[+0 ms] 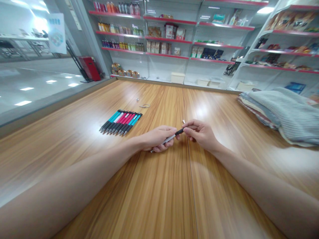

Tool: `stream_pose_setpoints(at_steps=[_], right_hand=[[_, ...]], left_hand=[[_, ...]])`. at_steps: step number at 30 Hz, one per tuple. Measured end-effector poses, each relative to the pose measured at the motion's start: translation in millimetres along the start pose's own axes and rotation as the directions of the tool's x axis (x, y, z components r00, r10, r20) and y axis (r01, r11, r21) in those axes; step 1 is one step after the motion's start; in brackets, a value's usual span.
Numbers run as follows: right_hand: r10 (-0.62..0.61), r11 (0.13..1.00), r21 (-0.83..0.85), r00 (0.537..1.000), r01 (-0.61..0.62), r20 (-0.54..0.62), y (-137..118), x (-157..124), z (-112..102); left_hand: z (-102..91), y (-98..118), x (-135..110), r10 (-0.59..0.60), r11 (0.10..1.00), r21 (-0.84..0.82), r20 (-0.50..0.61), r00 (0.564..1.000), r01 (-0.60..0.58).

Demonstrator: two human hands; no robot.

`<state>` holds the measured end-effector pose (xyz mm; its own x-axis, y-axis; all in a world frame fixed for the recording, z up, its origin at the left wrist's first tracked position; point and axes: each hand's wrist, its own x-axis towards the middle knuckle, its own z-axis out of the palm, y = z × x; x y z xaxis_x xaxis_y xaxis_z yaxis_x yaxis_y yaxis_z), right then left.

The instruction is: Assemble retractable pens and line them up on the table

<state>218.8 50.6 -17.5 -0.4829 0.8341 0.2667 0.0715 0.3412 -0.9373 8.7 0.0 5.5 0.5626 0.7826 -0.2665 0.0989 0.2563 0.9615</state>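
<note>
A pen with a pale barrel and a black grip lies slantwise between my two hands, above the wooden table. My left hand is closed around its barrel. At the black end, my right hand pinches the grip near the tip; the tip itself is hidden by the fingers. A small shiny metal piece shows just beyond my right fingertips; I cannot tell whether it rests on the table. To the left, several pens in teal, white and pink with black grips lie side by side in a row.
Behind the row of pens are a thin pale loop and a tiny metal piece. A stack of folded cloths sits at the table's right. Shelves of goods stand past the far edge of the table.
</note>
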Motion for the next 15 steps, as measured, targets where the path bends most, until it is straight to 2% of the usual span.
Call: stream_pose_setpoints(at_steps=[8,15], right_hand=[[-0.024,0.997,-0.074,0.999,0.026,0.025,-0.6,1.4,0.3],[-0.061,0.992,-0.107,0.998,0.064,0.029,-2.1,-0.7,-0.1]], left_hand=[[-1.6,-1.3,0.3,-0.018,0.999,0.028,0.026,0.999,0.017],[-1.7,-1.8,1.4,-0.011,1.000,0.013,-0.009,1.000,0.011]])
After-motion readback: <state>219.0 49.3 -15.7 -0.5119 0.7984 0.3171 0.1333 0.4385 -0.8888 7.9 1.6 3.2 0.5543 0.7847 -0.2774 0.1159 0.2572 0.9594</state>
